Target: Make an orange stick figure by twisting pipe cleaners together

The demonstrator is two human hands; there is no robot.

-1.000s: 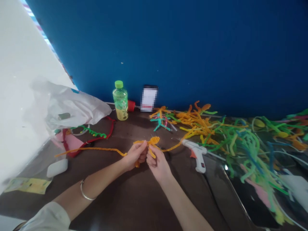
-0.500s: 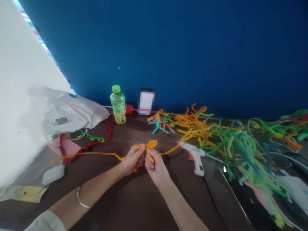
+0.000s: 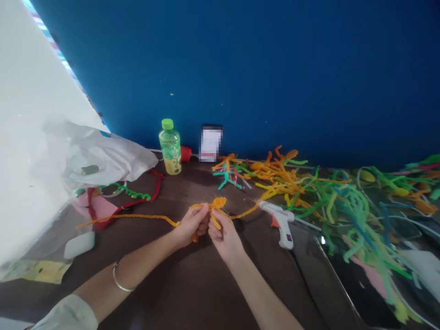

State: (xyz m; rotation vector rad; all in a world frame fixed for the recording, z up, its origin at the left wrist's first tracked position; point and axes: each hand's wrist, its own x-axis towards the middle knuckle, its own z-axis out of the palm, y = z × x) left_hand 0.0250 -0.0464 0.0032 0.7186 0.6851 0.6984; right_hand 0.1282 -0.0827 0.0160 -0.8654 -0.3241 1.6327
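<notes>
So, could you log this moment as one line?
left hand: pinching orange pipe cleaner | right hand: gripping it too | nearby: hot glue gun

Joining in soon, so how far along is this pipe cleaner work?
Done: a teal and pink pipe cleaner figure lies shaped near the wall. In hand: the left hand and right hand pinch a knotted orange pipe cleaner. Remaining: a loose heap of pipe cleaners beside the glue gun.

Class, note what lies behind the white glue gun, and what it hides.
Behind the white glue gun lies a tangle of green and orange pipe cleaners. What lies directly under the gun cannot be seen, because its body covers that spot.
</notes>
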